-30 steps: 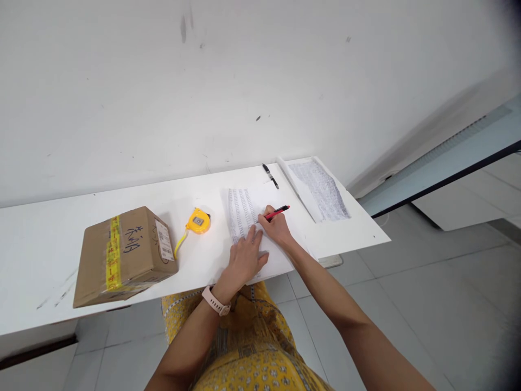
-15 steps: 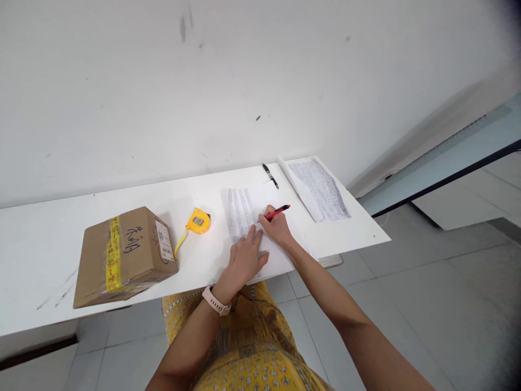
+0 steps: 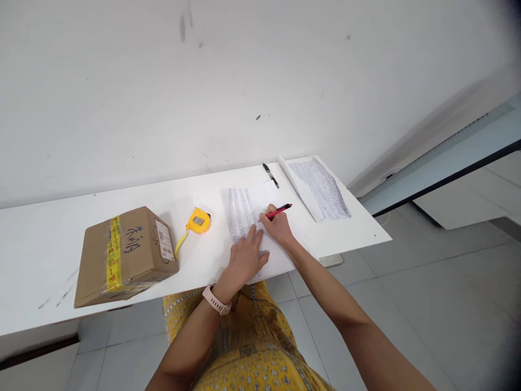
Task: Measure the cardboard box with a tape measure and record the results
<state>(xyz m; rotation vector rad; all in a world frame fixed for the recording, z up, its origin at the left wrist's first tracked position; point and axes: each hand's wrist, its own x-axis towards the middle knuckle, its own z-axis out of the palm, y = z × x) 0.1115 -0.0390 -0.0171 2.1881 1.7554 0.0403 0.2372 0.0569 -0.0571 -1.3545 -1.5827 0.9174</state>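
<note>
My right hand (image 3: 278,226) pinches a red pen (image 3: 280,210) with its tip down on a printed sheet of paper (image 3: 242,213) that lies on the white table (image 3: 49,260). Flat on the same sheet, just left of the pen hand, rests my left hand (image 3: 245,258) with its fingers stretched out. A pale pink watch (image 3: 216,302) is on that wrist.
A taped cardboard box (image 3: 124,254) stands at the left, with a yellow tape measure (image 3: 197,222) between it and the sheet. A black pen (image 3: 271,175) and a second printed sheet (image 3: 318,188) lie at the far right. A white wall backs the table; grey floor tiles lie below.
The red pen and my right hand have shifted very slightly on the sheet. Nothing else has moved.
</note>
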